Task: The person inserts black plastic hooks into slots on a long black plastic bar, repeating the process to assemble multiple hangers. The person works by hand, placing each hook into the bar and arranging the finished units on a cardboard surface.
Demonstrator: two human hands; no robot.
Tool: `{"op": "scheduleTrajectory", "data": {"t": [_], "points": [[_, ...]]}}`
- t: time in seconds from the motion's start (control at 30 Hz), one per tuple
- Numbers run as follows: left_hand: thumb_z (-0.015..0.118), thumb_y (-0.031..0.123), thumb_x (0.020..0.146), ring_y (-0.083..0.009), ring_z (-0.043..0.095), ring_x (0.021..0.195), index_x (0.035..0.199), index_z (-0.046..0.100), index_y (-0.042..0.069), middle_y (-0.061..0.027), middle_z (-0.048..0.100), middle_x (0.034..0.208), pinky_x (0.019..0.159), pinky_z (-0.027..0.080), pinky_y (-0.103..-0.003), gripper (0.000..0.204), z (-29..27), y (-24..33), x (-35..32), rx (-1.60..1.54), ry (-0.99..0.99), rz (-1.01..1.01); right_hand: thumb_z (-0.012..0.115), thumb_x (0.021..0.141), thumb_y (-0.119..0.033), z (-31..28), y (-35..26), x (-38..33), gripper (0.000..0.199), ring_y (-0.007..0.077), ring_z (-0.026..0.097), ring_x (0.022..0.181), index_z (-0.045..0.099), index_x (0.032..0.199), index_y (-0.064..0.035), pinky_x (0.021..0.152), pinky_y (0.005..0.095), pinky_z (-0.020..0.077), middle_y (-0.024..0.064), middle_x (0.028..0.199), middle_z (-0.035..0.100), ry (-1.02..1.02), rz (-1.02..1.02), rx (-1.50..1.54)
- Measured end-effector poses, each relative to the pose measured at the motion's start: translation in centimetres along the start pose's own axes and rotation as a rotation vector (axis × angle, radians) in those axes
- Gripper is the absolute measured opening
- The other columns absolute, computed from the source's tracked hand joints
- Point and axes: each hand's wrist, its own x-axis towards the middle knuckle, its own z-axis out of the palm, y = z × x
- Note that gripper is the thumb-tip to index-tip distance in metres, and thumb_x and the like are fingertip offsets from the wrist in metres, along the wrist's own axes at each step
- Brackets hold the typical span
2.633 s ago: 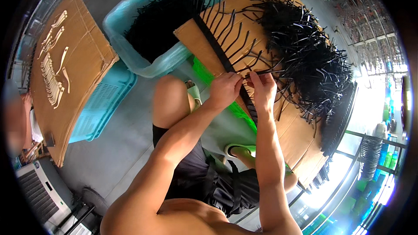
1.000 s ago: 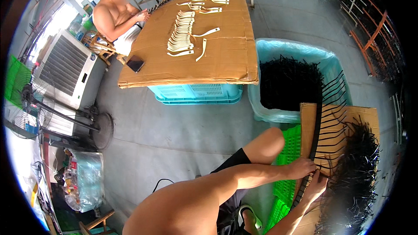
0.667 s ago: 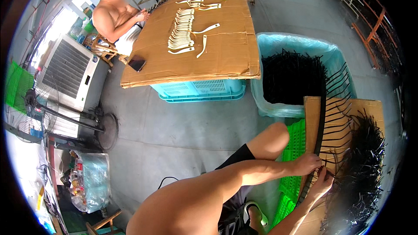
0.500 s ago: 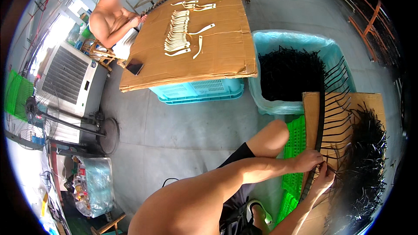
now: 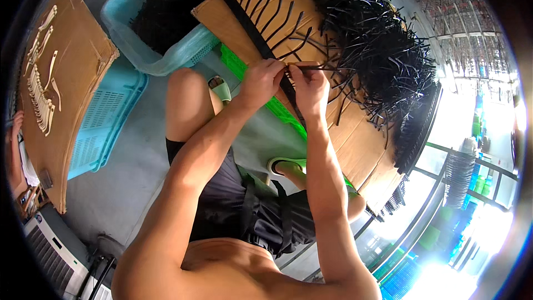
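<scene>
A long flat black bar (image 5: 244, 21) lies slantwise over brown cardboard (image 5: 353, 150), with a row of thin bent black prongs (image 5: 270, 18) sticking out along its far right side. My left hand (image 5: 261, 84) is closed on the bar near its middle, fingertips pinched together. Right beside it, my right hand (image 5: 310, 90) pinches a thin black prong (image 5: 322, 68) between thumb and forefinger, one end of it at the bar. Fingers hide where the two meet. A big heap of loose black prongs (image 5: 377, 50) covers the cardboard to the right of my hands.
Green plastic crates (image 5: 280, 112) stand under the cardboard. A blue lined bin (image 5: 119, 39) of black pieces is at the back left. Farther left, a cardboard-topped table (image 5: 83, 72) holds pale curved handles (image 5: 39, 100); another person's arm (image 5: 15, 150) shows at its edge.
The view has swung to the right, so the table and bin sit farther left and the heap shows more fully. Both hands stay together at the bar.
</scene>
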Motion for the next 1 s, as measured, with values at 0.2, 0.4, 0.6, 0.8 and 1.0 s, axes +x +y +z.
{"op": "scheduleTrajectory", "data": {"t": [0.2,0.4,0.6,0.8,1.0], "points": [[0.068,0.002,0.078,-0.0348,0.062,0.075,0.086,0.062,0.003,-0.0137,0.064,0.084,0.063,0.050,-0.043,0.010,1.0,1.1,-0.1,-0.093,-0.022,0.004,0.068,0.086,-0.016,-1.9,0.3,0.0,0.018,0.0300,0.070,0.074,0.066,0.092,0.0012,0.066,0.0341,0.0537,0.0177,0.080,0.070,-0.018,-0.069,-0.257],[0.068,0.001,0.077,-0.0339,0.062,0.075,0.086,0.062,0.003,-0.0128,0.064,0.084,0.063,0.050,-0.042,0.011,1.4,1.2,-0.5,-0.040,0.000,0.017,0.070,0.087,-0.014,-2.0,1.2,-0.4,0.017,0.0097,0.066,0.072,0.069,0.096,0.0000,0.067,0.0249,0.0515,0.0083,0.079,0.072,0.035,0.016,0.020],[0.068,-0.001,0.076,-0.0340,0.062,0.073,0.086,0.062,0.003,-0.0124,0.063,0.082,0.062,0.050,-0.042,0.013,1.4,0.8,-0.4,-0.030,-0.005,0.043,0.070,0.086,-0.014,-1.9,1.8,-0.2,0.016,0.0114,0.066,0.072,0.069,0.096,-0.0015,0.068,0.0252,0.0512,0.0086,0.080,0.072,0.029,0.016,0.032],[0.068,-0.001,0.076,-0.0348,0.061,0.073,0.086,0.061,0.002,-0.0130,0.063,0.081,0.061,0.050,-0.042,0.012,1.2,1.0,-0.3,-0.041,-0.018,0.028,0.070,0.086,-0.015,-1.8,1.5,-0.2,0.017,0.0101,0.065,0.071,0.069,0.096,-0.0011,0.067,0.0257,0.0510,0.0081,0.079,0.071,0.020,0.003,0.021],[0.066,0.000,0.080,-0.0343,0.062,0.075,0.090,0.062,0.002,-0.0144,0.063,0.083,0.062,0.051,-0.042,0.011,1.5,0.4,-0.6,-0.057,-0.019,0.011,0.070,0.085,-0.016,-1.1,1.1,-0.1,0.017,0.0268,0.068,0.063,0.067,0.089,0.0005,0.060,0.0324,0.0522,0.0167,0.072,0.068,0.039,-0.223,-0.221]]}}
